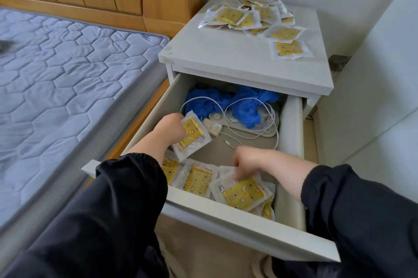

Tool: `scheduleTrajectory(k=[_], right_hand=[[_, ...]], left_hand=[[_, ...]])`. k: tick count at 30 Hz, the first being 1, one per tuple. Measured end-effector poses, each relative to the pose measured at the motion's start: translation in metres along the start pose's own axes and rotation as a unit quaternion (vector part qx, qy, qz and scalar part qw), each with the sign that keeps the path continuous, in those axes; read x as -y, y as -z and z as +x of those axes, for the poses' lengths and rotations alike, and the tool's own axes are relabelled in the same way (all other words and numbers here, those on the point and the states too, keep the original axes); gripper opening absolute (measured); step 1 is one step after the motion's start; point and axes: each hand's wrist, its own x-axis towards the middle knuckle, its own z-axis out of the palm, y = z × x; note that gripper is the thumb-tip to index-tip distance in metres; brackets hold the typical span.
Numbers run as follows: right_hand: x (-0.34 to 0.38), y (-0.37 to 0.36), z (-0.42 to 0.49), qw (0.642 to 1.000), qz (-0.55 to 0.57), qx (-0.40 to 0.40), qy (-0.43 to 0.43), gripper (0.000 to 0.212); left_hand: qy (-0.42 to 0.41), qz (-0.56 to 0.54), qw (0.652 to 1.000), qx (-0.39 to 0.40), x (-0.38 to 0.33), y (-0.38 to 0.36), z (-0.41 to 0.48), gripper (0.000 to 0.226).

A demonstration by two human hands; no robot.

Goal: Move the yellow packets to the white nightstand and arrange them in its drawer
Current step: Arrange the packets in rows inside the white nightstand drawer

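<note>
The white nightstand (226, 58) stands in the corner with its drawer (291, 133) drawn out toward the person. On its top, at one o'clock, a loose pile of yellow packets (255, 17) spreads to the back and right edges. The front half of the top shows bare white.

Inside the drawer, a row of packets (198, 179) lies overlapping along the front wall at six o'clock, and the rightmost is tucked into the front-right corner. The left hand (169, 128) reaches in from seven o'clock near the left wall. Its fingers are curled round one packet (192, 134), which it holds tilted, lower corner by the row. The right hand (251, 160) comes in from four o'clock with its fingertips down on the top packet of the row. Whether they pinch it or only press, I cannot tell.

Blue cloth (246, 105) and a white cable (250, 129) fill the back at twelve o'clock. Grey floor shows between them and the row, toward the right wall. A mattress (67, 62) runs close along the drawer's left side at nine o'clock, and a pale wall (373, 96) stands near its right.
</note>
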Motion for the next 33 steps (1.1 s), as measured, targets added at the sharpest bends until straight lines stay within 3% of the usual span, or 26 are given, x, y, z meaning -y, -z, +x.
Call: scheduleTrajectory(k=[2,5,8,10,13,17,19,22,24,27,30,33], right_hand=[[0.003,-0.007,0.002,0.998,-0.063,0.000,0.027,0.015],[0.007,-0.014,0.005,0.992,-0.114,-0.015,0.054,0.028],[0.005,-0.012,0.003,0.992,-0.111,-0.061,0.011,0.049],[-0.001,-0.007,0.000,0.992,-0.087,-0.090,0.010,0.050],[-0.003,-0.009,-0.005,0.995,-0.061,-0.043,0.059,0.050],[0.008,-0.020,-0.005,0.988,-0.143,0.004,0.063,0.066],[0.009,-0.019,-0.004,0.990,-0.126,0.013,0.055,0.058],[0.004,-0.017,-0.002,0.996,-0.080,-0.023,0.042,0.013],[0.001,-0.015,0.000,0.997,-0.053,-0.053,0.012,0.022],[0.001,-0.009,0.000,0.995,0.035,-0.073,-0.062,0.002],[0.000,-0.006,0.003,0.985,0.079,0.031,-0.149,0.014],[0.005,-0.003,-0.006,0.969,-0.078,0.151,-0.177,0.021]], left_hand=[[0.000,0.002,1.000,0.001,0.000,-0.001,0.000,0.055],[-0.003,0.006,1.000,0.009,0.000,-0.003,0.001,0.052],[-0.004,0.006,1.000,0.016,0.000,-0.005,0.000,0.050],[-0.005,0.005,1.000,0.017,0.000,-0.005,0.001,0.050],[-0.009,0.004,1.000,0.019,0.000,-0.006,0.002,0.052],[-0.011,0.003,1.000,0.020,0.000,-0.007,0.003,0.054],[-0.010,0.003,1.000,0.020,0.001,-0.007,0.003,0.054],[-0.010,0.004,1.000,0.022,0.002,-0.008,0.004,0.053],[-0.011,0.003,1.000,0.023,0.002,-0.008,0.003,0.054],[-0.014,0.002,1.000,0.025,0.001,-0.008,0.003,0.053],[-0.016,0.000,1.000,0.027,0.001,-0.008,0.004,0.053],[-0.016,0.001,0.999,0.028,0.002,-0.008,0.004,0.054]])
